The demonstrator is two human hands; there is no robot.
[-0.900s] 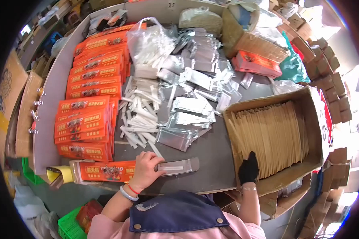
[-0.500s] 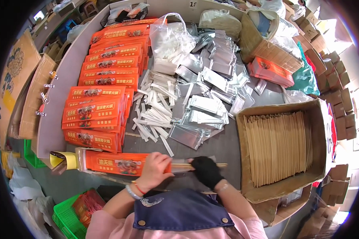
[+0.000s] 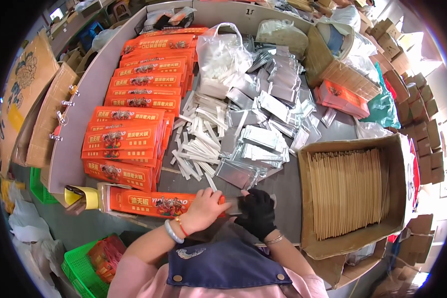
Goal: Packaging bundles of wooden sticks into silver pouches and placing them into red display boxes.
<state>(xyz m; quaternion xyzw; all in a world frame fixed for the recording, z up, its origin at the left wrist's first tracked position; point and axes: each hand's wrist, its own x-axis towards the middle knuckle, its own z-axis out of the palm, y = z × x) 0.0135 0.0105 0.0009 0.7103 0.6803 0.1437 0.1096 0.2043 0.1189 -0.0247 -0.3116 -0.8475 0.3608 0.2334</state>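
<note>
A stack of orange printed paper sleeves (image 3: 144, 201) lies lengthwise along the table's near edge. My bare left hand (image 3: 206, 209) has its fingers closed at the right-hand end of the top sleeve. Just right of it, my black-gloved right hand (image 3: 257, 214) is curled around a shiny, see-through packet (image 3: 235, 204) whose left end reaches the sleeve's mouth. The glove hides most of this packet, and no chopsticks show there now. Loose silver packets (image 3: 260, 141) and thin white paper-wrapped strips (image 3: 198, 151) are heaped beyond my hands.
Orange sleeves (image 3: 121, 139) fill the table's left side. At right stands a cardboard box (image 3: 308, 246) of wooden chopsticks (image 3: 347, 191). A clear plastic bag (image 3: 223, 54) sits behind the heap. A grey partition (image 3: 79, 124) edges the left. A green basket (image 3: 79, 258) stands lower left.
My right hand has moved slightly left, closer to my left hand. The chopsticks that stuck out past the glove are out of sight. The whole view has shifted a little.
</note>
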